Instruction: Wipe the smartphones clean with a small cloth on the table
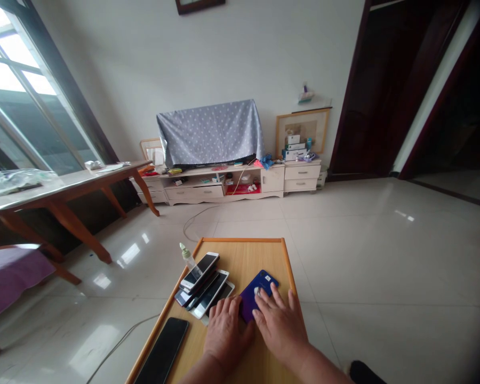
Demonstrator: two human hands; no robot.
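Observation:
A blue-purple phone (247, 300) lies back up on a small wooden table (240, 250), tilted to the right. My left hand (226, 329) is at its lower left edge, fingers close together and thumb by the bottom edge, holding it. Over the right part of the phone is my right hand (280, 324), with a small white wad (257, 291) pressed under its fingertips against the phone's back. Several phones (208, 293) are piled left of my hands, beside a clear squeeze bottle (188, 256) with a pale green top. A black phone (163, 349) lies at the table's left edge.
Beyond the tiled floor (368, 240) stands a low white cabinet (272, 180) with a cloth-covered object (212, 133) on top. A wooden table (64, 188) and a purple-covered seat (12, 277) are at the left. Cables run across the floor.

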